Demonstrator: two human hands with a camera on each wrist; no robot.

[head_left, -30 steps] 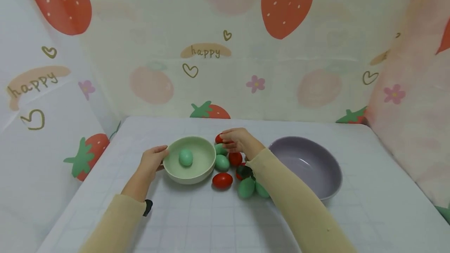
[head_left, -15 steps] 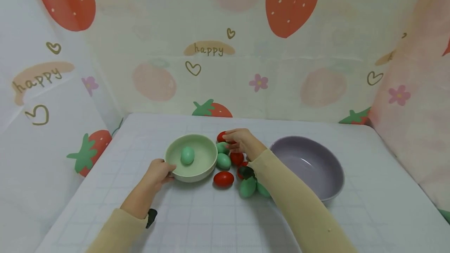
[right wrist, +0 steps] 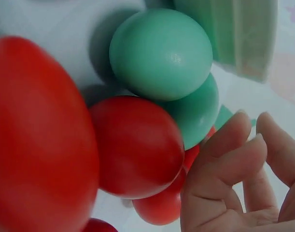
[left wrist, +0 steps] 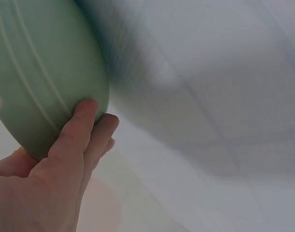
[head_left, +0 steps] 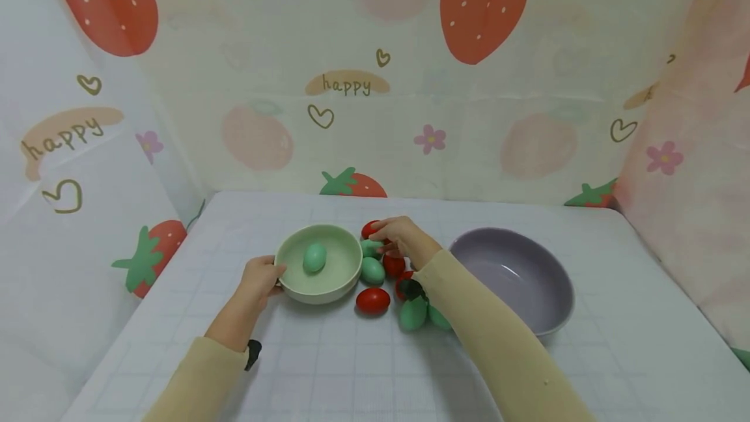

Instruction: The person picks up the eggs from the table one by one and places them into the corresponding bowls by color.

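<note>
A: Take the green bowl [head_left: 319, 296] as the middle of the clock, seen from the head view. How much room is round it?

B: Tight at three o'clock, where loose eggs [head_left: 373, 270] crowd beside its wall. Toward six a broad stretch of the gridded bench [head_left: 340, 370] runs forward; the bench's far edge lies at twelve, apart from the rim

A: And the hands?

B: The left hand [head_left: 262, 281] grasps the green bowl near nine o'clock, thumb at the rim, fingers against the outer wall. The right hand [head_left: 407, 238] is released, fingers loosely bent, over the eggs between two and three; whether a fingertip touches one, I cannot tell

A: What do the bowls hold?

B: The green bowl has one pale green egg [head_left: 314, 258] near its middle. The purple bowl [head_left: 515, 272] stands farther out at three o'clock, its left side partly behind the right sleeve [head_left: 480, 324]. Outside them, one red egg [head_left: 373, 301] lies at four, with other red and green ones around, some partly hidden

A: Any writing?

B: "happy" [head_left: 347, 85] on the hanging cloth [head_left: 469, 103] at twelve, and again at ten
</note>
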